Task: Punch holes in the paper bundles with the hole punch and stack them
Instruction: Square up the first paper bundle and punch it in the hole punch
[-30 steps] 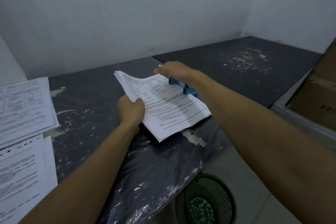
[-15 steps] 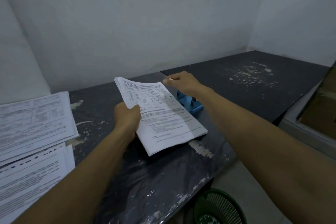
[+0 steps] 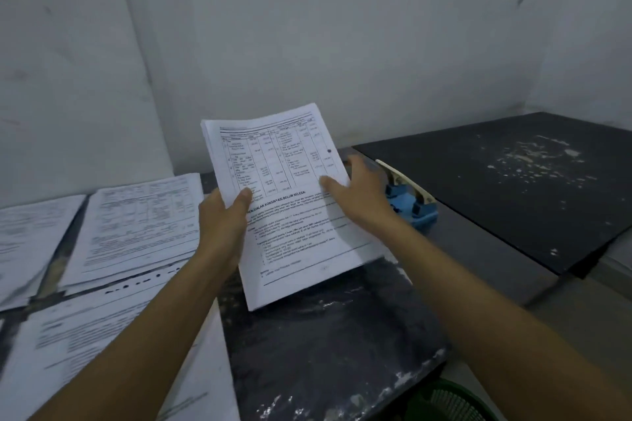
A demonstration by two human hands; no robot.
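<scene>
Papers (image 3: 102,335) lie on the near left of the dark tabletop (image 3: 325,352). Above it, the left hand (image 3: 224,229) pinches the paper bundle (image 3: 290,212), thumb on top. The right hand (image 3: 359,191) holds its right edge. Just behind sits the blue hole punch (image 3: 410,205).

Both hands (image 3: 222,229) (image 3: 362,195) hold the paper bundle (image 3: 294,215) beside the blue hole punch (image 3: 412,210).
</scene>
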